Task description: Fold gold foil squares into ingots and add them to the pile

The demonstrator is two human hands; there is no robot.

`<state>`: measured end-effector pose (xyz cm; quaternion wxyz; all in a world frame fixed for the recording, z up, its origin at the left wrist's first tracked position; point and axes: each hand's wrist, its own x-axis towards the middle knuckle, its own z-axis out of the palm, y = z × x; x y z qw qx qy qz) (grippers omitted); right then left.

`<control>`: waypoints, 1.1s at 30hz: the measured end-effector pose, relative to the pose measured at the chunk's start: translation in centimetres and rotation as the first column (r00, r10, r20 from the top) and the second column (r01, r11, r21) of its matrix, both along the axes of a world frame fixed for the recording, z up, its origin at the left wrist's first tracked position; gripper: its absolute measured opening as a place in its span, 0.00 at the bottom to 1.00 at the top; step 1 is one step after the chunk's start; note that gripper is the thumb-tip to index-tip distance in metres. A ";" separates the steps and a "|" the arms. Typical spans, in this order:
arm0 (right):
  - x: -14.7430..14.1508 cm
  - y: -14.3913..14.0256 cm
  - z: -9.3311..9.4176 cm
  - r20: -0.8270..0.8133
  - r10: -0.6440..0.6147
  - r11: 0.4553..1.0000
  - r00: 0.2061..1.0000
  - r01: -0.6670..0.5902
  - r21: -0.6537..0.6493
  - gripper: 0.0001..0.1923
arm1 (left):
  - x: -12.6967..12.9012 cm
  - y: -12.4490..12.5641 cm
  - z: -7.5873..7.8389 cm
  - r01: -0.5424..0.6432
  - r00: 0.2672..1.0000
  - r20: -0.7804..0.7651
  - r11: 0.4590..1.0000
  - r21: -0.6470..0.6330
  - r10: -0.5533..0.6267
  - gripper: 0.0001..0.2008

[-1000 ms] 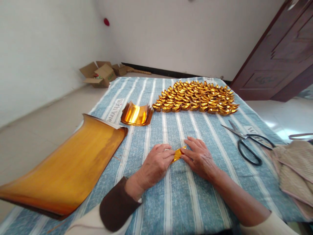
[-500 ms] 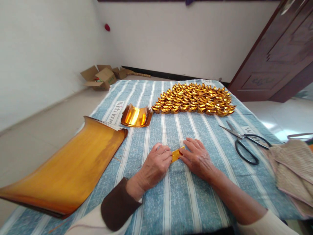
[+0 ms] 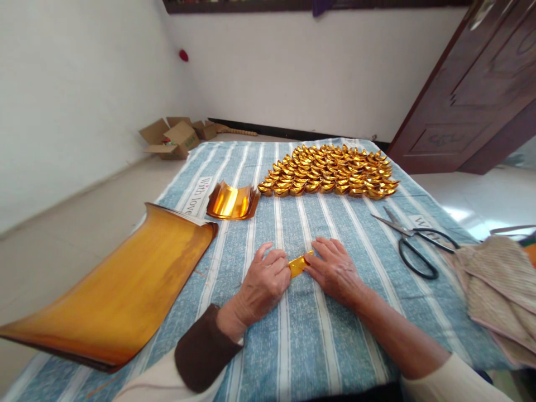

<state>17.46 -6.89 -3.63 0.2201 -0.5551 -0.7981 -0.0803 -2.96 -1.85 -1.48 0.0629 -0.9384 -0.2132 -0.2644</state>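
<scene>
Both hands, the left hand (image 3: 263, 282) and right hand (image 3: 335, 270), are pinching one gold paper strip (image 3: 300, 263) at lower centre on the striped cloth (image 3: 318, 335) (one pair of scissors (image 3: 412, 240) is lying at right).
</scene>
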 end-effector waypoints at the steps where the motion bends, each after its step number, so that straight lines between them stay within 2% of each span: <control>1: 0.0 0.0 0.0 0.003 0.002 1.000 1.000 -0.002 -0.004 0.09 | 0.0 0.0 0.0 -0.013 1.000 0.016 1.000 -0.003 0.013 0.10; 6: 0.0 0.0 0.1 -0.012 0.008 1.000 1.000 -0.008 -0.003 0.08 | -0.3 0.1 0.3 -0.096 0.986 0.127 0.990 -0.102 0.108 0.02; 11: 0.0 0.2 0.2 -0.065 0.038 0.999 0.997 -0.037 0.015 0.07 | -0.8 0.3 0.8 -0.114 0.970 0.175 0.951 -0.287 0.169 0.03; 15: -0.1 0.2 0.3 -0.104 0.018 1.000 0.994 -0.019 -0.005 0.11 | -1.1 0.6 1.4 -0.132 0.984 0.060 0.922 -0.364 0.165 0.04; 20: 0.1 0.2 0.1 -0.135 -0.022 0.999 0.991 0.016 -0.047 0.11 | -0.6 0.6 2.6 -0.212 0.974 -0.150 0.908 -0.362 0.168 0.06; 26: 0.3 0.2 0.0 -0.194 0.002 0.997 0.981 -0.017 -0.078 0.08 | 0.1 0.5 3.2 -0.280 0.956 -0.193 0.881 -0.380 0.221 0.07; 29: 0.2 0.2 -0.1 -0.220 0.012 0.997 0.976 -0.028 -0.069 0.07 | 0.3 0.2 3.5 -0.342 0.939 -0.209 0.799 -0.495 0.272 0.09; 33: 0.1 0.3 -0.3 -0.265 0.033 0.998 0.964 -0.047 -0.047 0.07 | 0.6 -0.2 4.1 -0.399 0.915 -0.246 0.622 -0.674 0.320 0.10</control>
